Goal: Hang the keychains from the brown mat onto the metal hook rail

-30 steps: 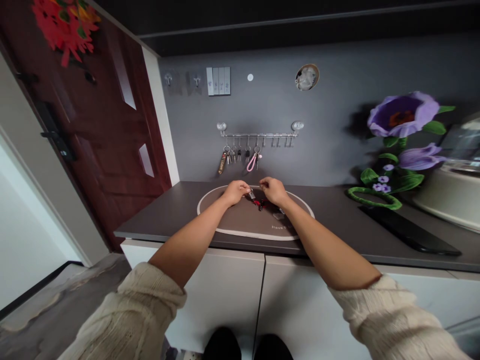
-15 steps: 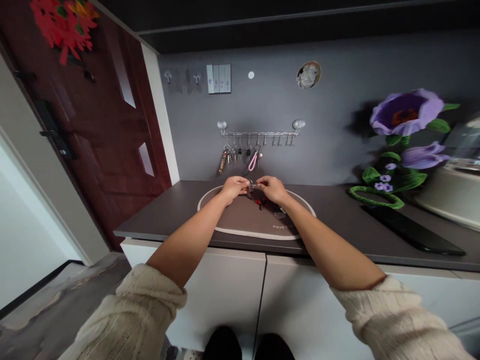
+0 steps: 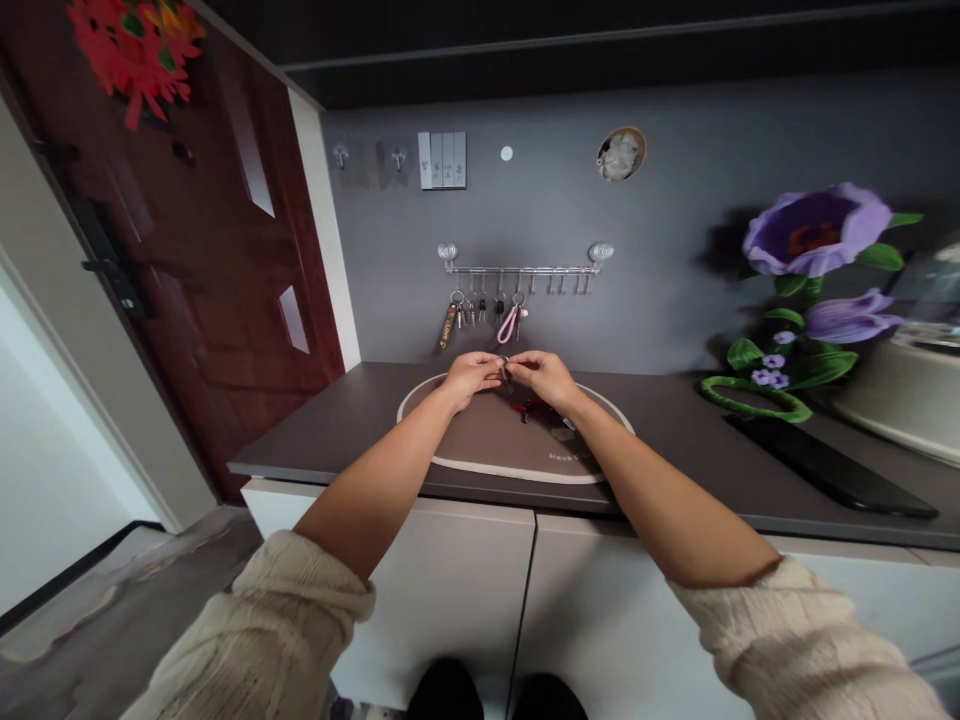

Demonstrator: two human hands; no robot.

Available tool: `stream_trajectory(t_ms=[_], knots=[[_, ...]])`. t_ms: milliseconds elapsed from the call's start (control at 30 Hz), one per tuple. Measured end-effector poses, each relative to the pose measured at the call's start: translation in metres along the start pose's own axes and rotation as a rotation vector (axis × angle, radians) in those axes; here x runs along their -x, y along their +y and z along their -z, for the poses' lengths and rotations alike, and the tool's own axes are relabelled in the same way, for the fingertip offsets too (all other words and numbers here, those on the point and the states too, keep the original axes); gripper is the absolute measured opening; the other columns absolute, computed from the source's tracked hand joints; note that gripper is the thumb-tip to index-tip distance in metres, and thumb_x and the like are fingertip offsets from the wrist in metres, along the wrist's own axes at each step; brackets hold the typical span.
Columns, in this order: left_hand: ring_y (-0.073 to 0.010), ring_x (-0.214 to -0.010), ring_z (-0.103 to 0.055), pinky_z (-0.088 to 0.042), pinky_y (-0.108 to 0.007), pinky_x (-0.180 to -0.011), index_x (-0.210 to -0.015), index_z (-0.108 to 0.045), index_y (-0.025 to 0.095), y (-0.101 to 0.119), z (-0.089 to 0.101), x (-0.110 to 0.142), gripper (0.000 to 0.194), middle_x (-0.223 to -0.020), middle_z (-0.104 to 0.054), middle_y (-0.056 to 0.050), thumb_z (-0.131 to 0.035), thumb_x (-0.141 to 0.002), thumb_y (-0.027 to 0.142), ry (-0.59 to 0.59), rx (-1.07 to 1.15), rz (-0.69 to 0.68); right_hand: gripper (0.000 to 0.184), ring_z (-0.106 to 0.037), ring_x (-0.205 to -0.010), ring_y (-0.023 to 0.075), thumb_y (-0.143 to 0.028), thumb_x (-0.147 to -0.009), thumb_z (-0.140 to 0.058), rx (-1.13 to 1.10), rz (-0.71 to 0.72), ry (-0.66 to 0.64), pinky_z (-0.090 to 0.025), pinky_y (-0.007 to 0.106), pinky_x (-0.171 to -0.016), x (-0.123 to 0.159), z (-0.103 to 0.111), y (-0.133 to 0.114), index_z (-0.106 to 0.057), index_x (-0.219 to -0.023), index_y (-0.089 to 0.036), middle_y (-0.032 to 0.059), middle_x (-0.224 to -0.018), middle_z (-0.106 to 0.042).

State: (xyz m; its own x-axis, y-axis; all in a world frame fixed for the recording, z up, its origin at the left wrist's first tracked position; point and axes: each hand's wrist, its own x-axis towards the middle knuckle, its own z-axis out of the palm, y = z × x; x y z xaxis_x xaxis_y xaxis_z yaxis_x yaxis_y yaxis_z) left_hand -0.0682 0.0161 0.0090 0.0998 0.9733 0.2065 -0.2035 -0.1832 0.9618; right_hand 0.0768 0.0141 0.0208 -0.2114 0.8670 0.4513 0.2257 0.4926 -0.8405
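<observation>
Above the brown oval mat (image 3: pixel 480 440), my left hand (image 3: pixel 474 377) and my right hand (image 3: pixel 546 377) meet at the fingertips around a small key ring (image 3: pixel 505 360). Both hands are closed in a pinch on it. A key (image 3: pixel 508 382) hangs down between them, partly covered by the fingers. Beneath my right hand, a small red and black item (image 3: pixel 526 411) lies on the mat, too small to make out fully.
On the wall behind, a clear hook rail (image 3: pixel 525 270) carries several keys and a pink strap (image 3: pixel 508 325). To the right are a purple fabric flower (image 3: pixel 817 235), a black flat device (image 3: pixel 832 465) and a pale rounded appliance (image 3: pixel 907 385). A dark red door (image 3: pixel 210 250) stands left.
My right hand has moved left, closing the gap to my left hand at the key ring. The hanging key has turned and is less visible. The view has shifted slightly.
</observation>
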Motion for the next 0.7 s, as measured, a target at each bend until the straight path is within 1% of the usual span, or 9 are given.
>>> stream_trajectory(t_ms=[200, 367, 500, 700], knots=[[-0.0083, -0.063, -0.058, -0.047, -0.030, -0.073, -0.079, -0.057, 0.011, -0.0002, -0.0010, 0.0008, 0.012, -0.067, -0.061, -0.002, -0.060, -0.069, 0.017, -0.025, -0.003, -0.013, 0.017, -0.051, -0.056, 0.0074, -0.028, -0.061, -0.064, -0.095, 0.005, 0.024, -0.041, 0.020, -0.060, -0.0013, -0.0002, 0.0037, -0.065, -0.071, -0.014, 0.0002, -0.064, -0.063], [-0.0096, -0.065, -0.058, -0.047, -0.031, -0.074, -0.080, -0.058, 0.012, 0.0006, -0.0013, 0.0019, 0.014, -0.069, -0.062, -0.003, -0.061, -0.068, 0.019, -0.048, 0.003, -0.027, 0.023, -0.053, -0.057, 0.0085, -0.031, -0.058, -0.066, -0.172, 0.004, 0.025, -0.042, 0.023, -0.062, 0.0002, 0.0001, 0.0023, -0.065, -0.072, -0.014, 0.0018, -0.067, -0.064], [-0.0103, -0.068, -0.059, -0.046, -0.032, -0.075, -0.081, -0.058, 0.012, 0.0016, -0.0024, 0.0028, 0.014, -0.072, -0.062, -0.004, -0.060, -0.069, 0.020, -0.075, 0.012, -0.039, 0.020, -0.053, -0.059, 0.0084, -0.029, -0.058, -0.065, -0.199, -0.011, 0.051, -0.042, 0.024, -0.064, 0.0008, 0.0003, 0.0002, -0.064, -0.071, -0.014, 0.0019, -0.069, -0.063], [-0.0090, -0.066, -0.058, -0.045, -0.033, -0.077, -0.084, -0.058, 0.012, 0.0017, -0.0039, 0.0034, 0.019, -0.075, -0.062, -0.004, -0.063, -0.067, 0.018, -0.074, -0.018, -0.051, 0.017, -0.051, -0.058, 0.0076, -0.028, -0.060, -0.062, -0.174, -0.011, 0.100, -0.041, 0.024, -0.064, -0.0006, 0.0019, 0.0006, -0.062, -0.069, -0.014, 0.0005, -0.066, -0.061]])
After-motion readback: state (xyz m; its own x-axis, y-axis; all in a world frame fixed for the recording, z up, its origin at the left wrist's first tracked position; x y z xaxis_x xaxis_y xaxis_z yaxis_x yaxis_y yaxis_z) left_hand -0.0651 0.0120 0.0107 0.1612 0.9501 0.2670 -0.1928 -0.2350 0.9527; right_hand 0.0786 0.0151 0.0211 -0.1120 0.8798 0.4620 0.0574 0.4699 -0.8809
